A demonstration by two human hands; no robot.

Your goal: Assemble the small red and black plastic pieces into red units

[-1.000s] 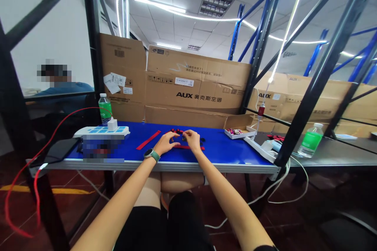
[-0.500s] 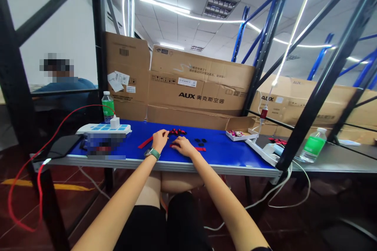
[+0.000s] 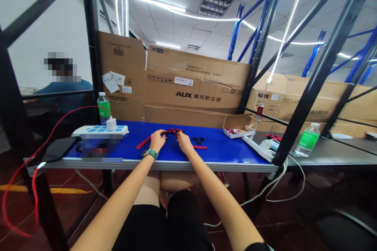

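- a row of small red-and-black pieces (image 3: 173, 130) lies on the blue bench (image 3: 226, 149), its long axis running left to right, just far of both hands.
- the left hand (image 3: 157, 140) and right hand (image 3: 184, 142) curl onto its two ends, equally near; whether they grip, i cannot tell.
- earlier the right hand lay apart, on a red strip (image 3: 199, 147) to the near right; now the hands almost meet.

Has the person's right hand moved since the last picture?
Yes: the right hand has moved away from the blue table's front edge, reaching farther in to the red-and-black pieces.

left hand (image 3: 158, 140) and right hand (image 3: 184, 142) side by side, nearly touching
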